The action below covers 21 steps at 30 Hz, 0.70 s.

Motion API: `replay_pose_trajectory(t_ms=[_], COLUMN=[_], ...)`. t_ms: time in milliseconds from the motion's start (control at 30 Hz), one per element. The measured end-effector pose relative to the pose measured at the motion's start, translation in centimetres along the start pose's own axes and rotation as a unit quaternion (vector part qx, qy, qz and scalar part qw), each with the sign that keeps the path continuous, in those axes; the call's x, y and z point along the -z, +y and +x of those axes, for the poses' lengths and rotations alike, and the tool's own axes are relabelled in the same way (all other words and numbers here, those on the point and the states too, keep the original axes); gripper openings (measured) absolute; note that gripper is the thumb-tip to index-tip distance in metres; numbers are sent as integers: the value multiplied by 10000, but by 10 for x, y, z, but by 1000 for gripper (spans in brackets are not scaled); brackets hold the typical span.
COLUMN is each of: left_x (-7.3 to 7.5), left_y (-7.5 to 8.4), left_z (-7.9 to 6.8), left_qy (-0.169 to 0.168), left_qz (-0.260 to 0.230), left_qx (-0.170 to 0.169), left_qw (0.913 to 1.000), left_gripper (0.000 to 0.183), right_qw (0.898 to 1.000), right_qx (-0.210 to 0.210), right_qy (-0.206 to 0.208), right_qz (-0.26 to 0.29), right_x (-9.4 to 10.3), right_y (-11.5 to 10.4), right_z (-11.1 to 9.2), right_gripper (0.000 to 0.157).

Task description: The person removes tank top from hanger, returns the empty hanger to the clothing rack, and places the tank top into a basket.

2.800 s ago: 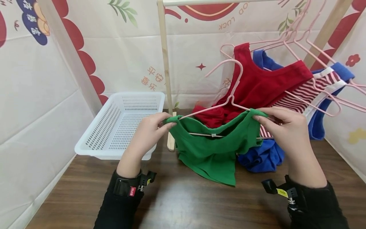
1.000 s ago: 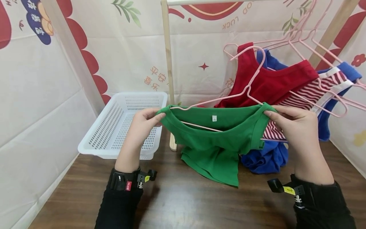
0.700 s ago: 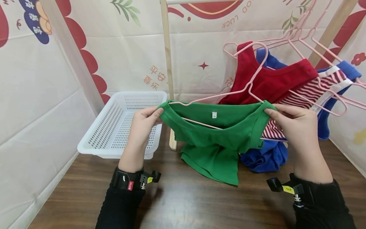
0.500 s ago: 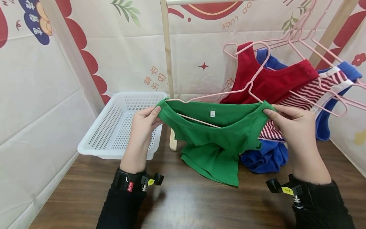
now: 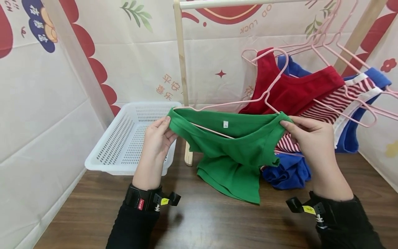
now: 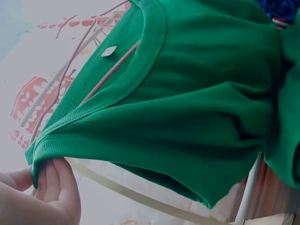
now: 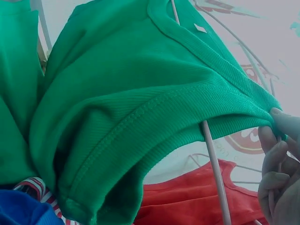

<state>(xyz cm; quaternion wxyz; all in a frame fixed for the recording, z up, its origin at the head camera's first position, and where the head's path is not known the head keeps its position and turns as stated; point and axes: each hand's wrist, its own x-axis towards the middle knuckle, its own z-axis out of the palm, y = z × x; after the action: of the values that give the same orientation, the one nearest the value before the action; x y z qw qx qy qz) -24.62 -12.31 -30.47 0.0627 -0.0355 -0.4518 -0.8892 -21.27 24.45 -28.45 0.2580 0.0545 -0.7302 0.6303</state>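
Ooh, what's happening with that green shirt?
A person is holding the green shirt by its shoulders, the left hand pinching one and the right hand the other. A pink hanger is inside it, but its hook isn't on the white rail. Behind it, toward the right, a red top and other clothes are on hangers. A white basket sits at the left.

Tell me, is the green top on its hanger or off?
On: the pink hanger reaches both shoulders of the green top, and its lower bar shows through the neck opening.
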Motion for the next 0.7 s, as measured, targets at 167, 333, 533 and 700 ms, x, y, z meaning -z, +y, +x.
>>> replay_pose_trajectory(t_ms=[167,333,533,700], left_x=[1,0,0,1], left_y=[3,5,7,6], left_z=[-2,-3,-4,-4], left_qy=[-183,-428,-515,-509], left_qz=[-293,-442,-876,-489], left_qx=[331,407,587,703], left_qw=[9989,9973,9931,9950], left_gripper=[18,21,23,25], right_qw=[9998,9994,9993,9990], right_qx=[-97,59,-24,-18], right_qy=[95,146,216,246], right_qz=[140,310,316,380], right_x=[-1,-4,-6,-7], right_y=[-2,-1,-2,-1], right_z=[0,3,2,0], right_gripper=[25,24,26,26])
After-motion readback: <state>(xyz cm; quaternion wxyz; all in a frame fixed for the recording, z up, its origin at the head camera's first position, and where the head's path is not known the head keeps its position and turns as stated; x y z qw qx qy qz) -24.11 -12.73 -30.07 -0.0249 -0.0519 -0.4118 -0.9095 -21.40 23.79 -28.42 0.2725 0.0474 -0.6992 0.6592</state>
